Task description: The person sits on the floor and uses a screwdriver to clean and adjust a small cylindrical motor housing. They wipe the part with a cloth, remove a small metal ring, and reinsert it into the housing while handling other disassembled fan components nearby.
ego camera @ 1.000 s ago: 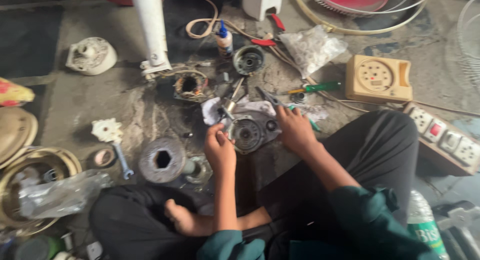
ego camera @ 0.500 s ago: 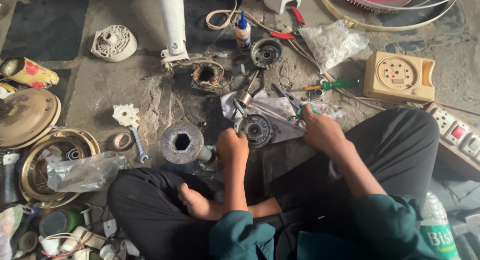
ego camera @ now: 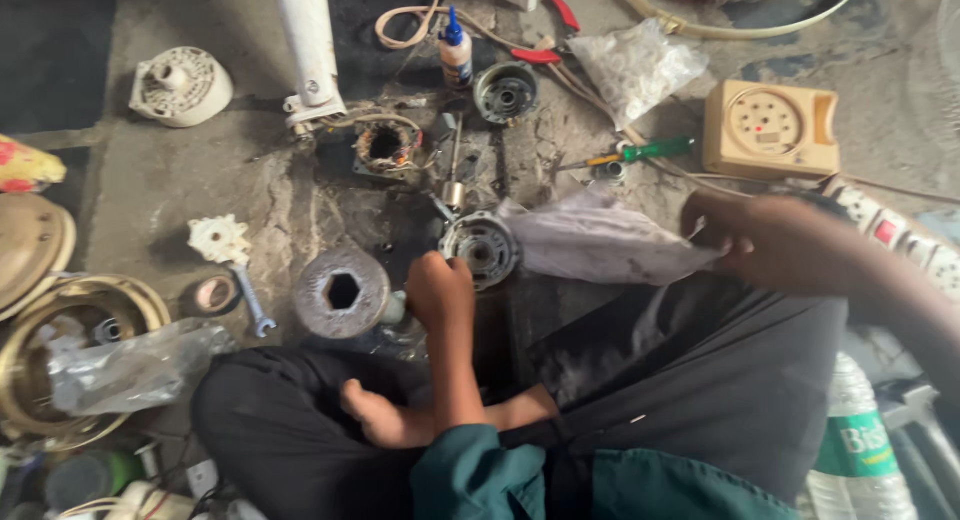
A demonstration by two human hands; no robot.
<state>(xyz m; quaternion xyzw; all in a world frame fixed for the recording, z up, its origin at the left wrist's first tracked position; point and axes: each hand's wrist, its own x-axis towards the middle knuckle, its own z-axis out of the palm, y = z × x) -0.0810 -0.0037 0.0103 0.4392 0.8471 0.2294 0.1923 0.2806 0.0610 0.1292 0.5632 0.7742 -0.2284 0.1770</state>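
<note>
Off to my left on the cracked concrete floor (ego camera: 150, 180) sat a dull brass-coloured bowl (ego camera: 30, 245) and a crumpled clear plastic bag (ego camera: 130, 365), thin and glossy. Near them lay a white toothed plastic part (ego camera: 217, 238) with a small steel spanner (ego camera: 250, 300) just beside it. Closer in stood a heavy round metal block (ego camera: 340, 292) with a six-sided hole through its middle, its face rough and grey.

My left hand (ego camera: 440, 292) was closed down on the near edge of the round motor housing (ego camera: 482, 246), a ribbed, greasy casting lying flat on the floor just ahead of my crossed legs. I judged the hold had to be firm and low, so the housing would not skid or tip while the cloth was drawn away from it.

The grey rag (ego camera: 600, 242), soft, wrinkled and stained, stretched from the housing toward my right hand (ego camera: 745, 240), whose fingers were pinched shut on its far corner. Pulling level and slowly seemed the wise course, since small loose parts could have been lying in its folds.

Beyond it lay a green-handled screwdriver (ego camera: 640, 152) and a wound copper stator (ego camera: 385, 145). Further right were a beige boxy plastic housing with a dial (ego camera: 770, 130) and a white power strip (ego camera: 890, 230) along the edge.
</note>
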